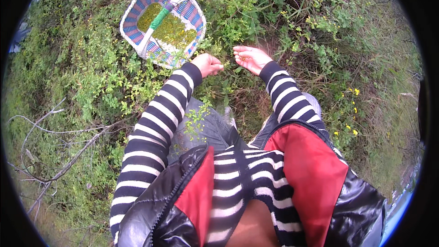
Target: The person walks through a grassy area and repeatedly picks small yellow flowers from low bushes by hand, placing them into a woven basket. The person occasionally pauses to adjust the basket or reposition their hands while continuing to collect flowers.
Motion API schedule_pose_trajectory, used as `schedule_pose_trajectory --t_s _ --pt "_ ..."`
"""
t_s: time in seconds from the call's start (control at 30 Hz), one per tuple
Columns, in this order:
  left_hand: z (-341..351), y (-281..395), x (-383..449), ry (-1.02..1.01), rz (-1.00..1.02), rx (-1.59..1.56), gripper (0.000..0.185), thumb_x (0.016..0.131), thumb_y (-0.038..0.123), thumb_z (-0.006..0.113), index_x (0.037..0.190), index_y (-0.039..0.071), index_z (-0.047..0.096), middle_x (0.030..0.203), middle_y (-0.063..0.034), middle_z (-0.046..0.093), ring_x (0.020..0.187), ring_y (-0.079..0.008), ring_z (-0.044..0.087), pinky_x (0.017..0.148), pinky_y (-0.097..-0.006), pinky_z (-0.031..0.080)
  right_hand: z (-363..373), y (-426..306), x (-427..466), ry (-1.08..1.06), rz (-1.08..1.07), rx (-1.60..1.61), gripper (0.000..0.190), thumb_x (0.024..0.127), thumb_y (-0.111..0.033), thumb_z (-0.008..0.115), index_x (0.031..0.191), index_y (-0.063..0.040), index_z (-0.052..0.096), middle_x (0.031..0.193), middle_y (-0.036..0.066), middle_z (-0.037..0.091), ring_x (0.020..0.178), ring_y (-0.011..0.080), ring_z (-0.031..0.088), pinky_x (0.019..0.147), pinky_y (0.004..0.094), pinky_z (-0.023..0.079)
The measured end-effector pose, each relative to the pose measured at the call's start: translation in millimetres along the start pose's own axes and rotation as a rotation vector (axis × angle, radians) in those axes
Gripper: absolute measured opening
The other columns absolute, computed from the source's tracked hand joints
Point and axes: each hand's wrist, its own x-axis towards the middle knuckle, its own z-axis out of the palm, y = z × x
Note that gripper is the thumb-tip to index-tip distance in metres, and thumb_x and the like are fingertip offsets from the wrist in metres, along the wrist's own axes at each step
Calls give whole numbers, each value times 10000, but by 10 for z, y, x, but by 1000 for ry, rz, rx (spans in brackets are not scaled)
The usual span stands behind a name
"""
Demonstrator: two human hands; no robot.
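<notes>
My left hand [207,65] has its fingers curled and its fingertips closed at a thin green plant stem [225,62]; the exact grip is partly hidden. Just to the right, my right hand [252,59] is turned palm up with bent fingers, cupping a few tiny yellowish flower heads [242,58]. Beyond my left hand a woven basket [128,27] in blue, pink and white stands among the plants. Many small yellow flower heads [171,31] cover much of its bottom. Its white handle [161,17], wrapped partly in green, arches over them.
Leafy plants with small yellow buds [236,7] grow around the basket and hands. Dry bare branches [79,147] lie at the left. Bright yellow flowers [355,109] stand in the grass at the right. My knees [205,123] and open jacket [308,164] are close below.
</notes>
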Motion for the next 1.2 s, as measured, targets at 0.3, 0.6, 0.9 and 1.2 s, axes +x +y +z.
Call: schedule_pose_trajectory --t_s 0.3,0.6,0.9,1.2 --pt "41 18 -54 -41 39 112 196 845 199 542 844 38 653 588 3 558 530 -72 481 529 -226 414 257 127 145 33 -106 -306 435 772 -91 629 1147 45 457 1037 107 547 925 148 544 838 257 441" --pt "129 103 -162 -74 115 247 185 822 209 565 837 44 648 643 -36 612 604 -112 564 620 -273 456 482 175 214 -47 -103 -528 587 743 -131 668 1232 37 389 947 56 564 778 78 523 673 200 415" --pt "157 172 -186 -80 175 381 191 799 239 586 816 57 642 643 -52 611 616 -156 574 627 -293 452 540 161 179 -49 -130 -635 379 742 -113 658 1072 18 523 814 24 575 634 59 472 570 185 392" --pt "-9 325 -253 329 107 256 283 680 288 703 805 63 586 649 -64 573 623 -178 561 612 -303 440 438 24 56 56 -209 -534 98 765 -83 628 836 -32 583 698 -9 549 571 55 499 526 190 435"
